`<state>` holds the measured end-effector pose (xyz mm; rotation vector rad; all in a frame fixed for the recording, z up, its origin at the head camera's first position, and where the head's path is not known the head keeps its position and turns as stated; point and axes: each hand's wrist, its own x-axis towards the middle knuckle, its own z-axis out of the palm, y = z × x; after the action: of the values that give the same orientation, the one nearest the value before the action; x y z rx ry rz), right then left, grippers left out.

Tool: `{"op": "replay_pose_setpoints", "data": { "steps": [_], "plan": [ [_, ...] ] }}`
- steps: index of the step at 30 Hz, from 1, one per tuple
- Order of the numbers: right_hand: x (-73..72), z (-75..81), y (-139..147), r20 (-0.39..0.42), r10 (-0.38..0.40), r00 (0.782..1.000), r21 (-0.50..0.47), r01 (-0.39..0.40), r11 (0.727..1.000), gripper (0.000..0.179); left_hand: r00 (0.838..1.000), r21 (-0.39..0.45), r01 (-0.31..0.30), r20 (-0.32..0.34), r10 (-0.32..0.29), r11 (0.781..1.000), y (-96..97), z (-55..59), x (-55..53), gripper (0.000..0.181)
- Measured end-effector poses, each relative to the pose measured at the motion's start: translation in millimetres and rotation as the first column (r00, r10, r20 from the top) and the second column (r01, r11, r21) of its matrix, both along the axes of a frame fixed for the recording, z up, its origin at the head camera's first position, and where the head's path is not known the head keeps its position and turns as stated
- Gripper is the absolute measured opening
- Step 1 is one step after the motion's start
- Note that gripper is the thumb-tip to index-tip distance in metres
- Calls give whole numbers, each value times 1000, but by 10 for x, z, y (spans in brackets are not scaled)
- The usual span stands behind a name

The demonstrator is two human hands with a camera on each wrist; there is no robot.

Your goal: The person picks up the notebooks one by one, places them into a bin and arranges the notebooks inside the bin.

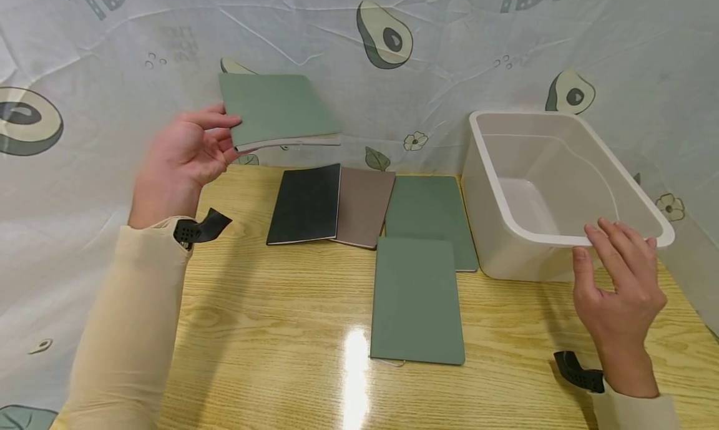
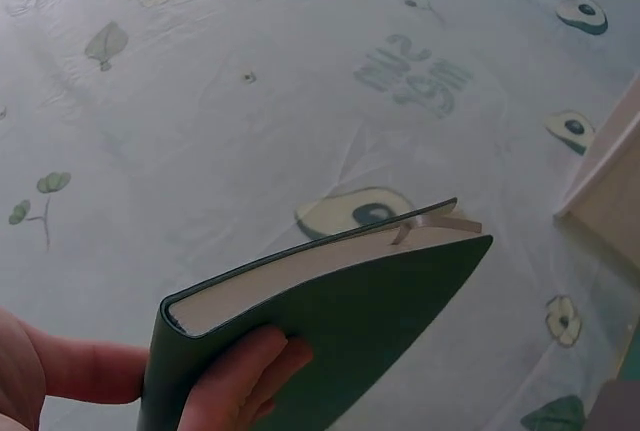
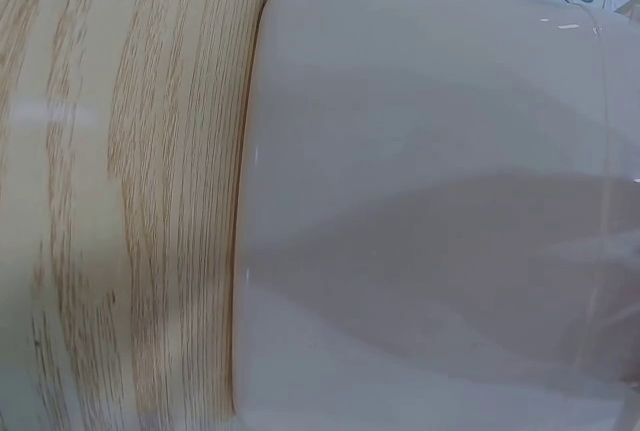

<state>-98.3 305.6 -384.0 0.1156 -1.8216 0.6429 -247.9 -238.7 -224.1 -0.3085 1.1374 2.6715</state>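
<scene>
A green notebook (image 1: pixel 278 108) is held up in front of the curtain by my left hand (image 1: pixel 196 143), which grips its spine end with the thumb on one cover and fingers on the other. In the left wrist view the notebook (image 2: pixel 330 296) shows its pale page edges and a ribbon marker at the far corner. My right hand (image 1: pixel 623 289) rests at the near rim of a white plastic bin (image 1: pixel 522 255), its fingers fairly straight over the edge. The bin's outer wall (image 3: pixel 420 151) fills most of the right wrist view.
On the wooden table (image 1: pixel 292 317) lie a black notebook (image 1: pixel 306 205), a brown notebook (image 1: pixel 365 205) partly under it, a green notebook (image 1: pixel 429 211), and another green notebook (image 1: pixel 417 302) overlapping that one. A curtain (image 1: pixel 314 37) with avocado prints hangs behind the table.
</scene>
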Motion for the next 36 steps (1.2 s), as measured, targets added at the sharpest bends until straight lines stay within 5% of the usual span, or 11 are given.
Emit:
{"op": "replay_pose_setpoints", "data": {
  "steps": [11, 20, 36],
  "plan": [
    [26, 41, -56, 12, 7, 1000, -1, -7, 1000, 40, 998, -153, 37, -51, -45, 988, 496, 15, 68, 86],
    [29, 49, -56, 12, 4, 1000, -3, -4, 1000, 40, 994, -148, 71, -72, -83, 986, 852, 42, 147, 78],
    [3, -9, 21, 19, -3, 1000, 8, 2, 1000, 40, 991, -135, 109, -56, -118, 985, 1553, 12, 96, 62]
  ]
}}
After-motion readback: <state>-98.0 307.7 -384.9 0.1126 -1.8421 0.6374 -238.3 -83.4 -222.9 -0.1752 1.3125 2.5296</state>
